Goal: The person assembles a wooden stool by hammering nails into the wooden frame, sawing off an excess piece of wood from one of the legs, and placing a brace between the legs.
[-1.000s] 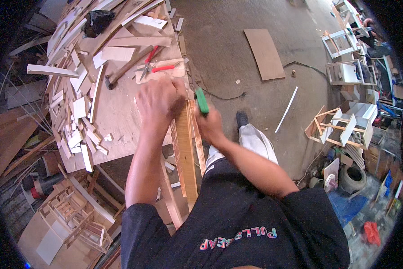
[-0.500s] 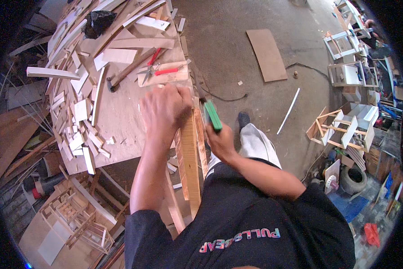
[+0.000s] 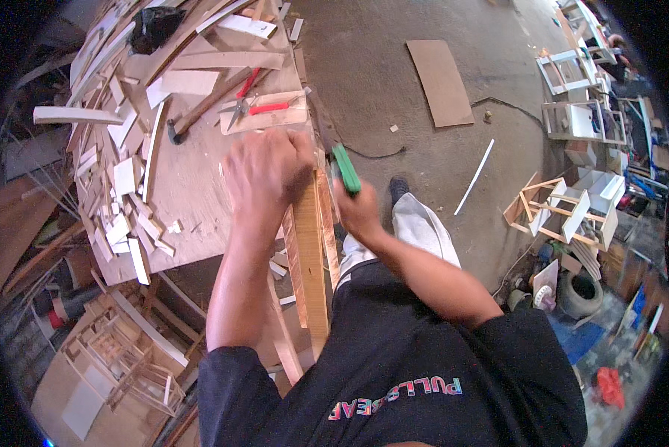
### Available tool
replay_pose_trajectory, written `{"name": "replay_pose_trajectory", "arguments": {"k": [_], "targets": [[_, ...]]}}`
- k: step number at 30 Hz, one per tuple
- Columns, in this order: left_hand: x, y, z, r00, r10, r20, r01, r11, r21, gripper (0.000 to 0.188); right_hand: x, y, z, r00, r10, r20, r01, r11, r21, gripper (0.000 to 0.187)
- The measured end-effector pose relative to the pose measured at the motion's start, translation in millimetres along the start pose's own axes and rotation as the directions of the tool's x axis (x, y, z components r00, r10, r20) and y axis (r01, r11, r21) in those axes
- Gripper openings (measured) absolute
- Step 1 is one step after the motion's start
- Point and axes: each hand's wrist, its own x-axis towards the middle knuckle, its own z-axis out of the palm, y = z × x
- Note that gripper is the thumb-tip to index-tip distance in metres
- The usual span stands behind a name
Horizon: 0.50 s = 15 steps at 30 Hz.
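So the left hand (image 3: 269, 167) is bunched up almost like a fist, clamped over a wooden strip (image 3: 310, 261) that runs out toward its 5 o'clock, fingertips hidden. Over at its 3 o'clock, the right hand (image 3: 358, 212) has its fingers wrapped round a green handle (image 3: 346, 170); can't really make out the tool's working end. Red-handled pliers (image 3: 269, 108) sit at the left hand's 12 on the worktable (image 3: 193, 186), a hammer (image 3: 200, 114) around 11.
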Motion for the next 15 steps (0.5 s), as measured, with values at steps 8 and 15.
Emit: {"name": "replay_pose_trajectory", "arguments": {"k": [8, 15], "targets": [[0.9, -2.7, -4.3, 0.997, -0.075, 0.022, 0.074, 0.996, 0.043, 0.045, -62.4, -15.7, -22.6, 0.995, 0.032, 0.094, -0.055, 0.967, 0.251, 0.02], [6.3, 2.8, -17.9, 0.987, -0.124, 0.101, 0.127, 0.992, -0.021, 0.049, 26.9, 0.9, 12.1, 0.994, 0.037, 0.099, -0.043, 0.998, 0.05, 0.031]]}}
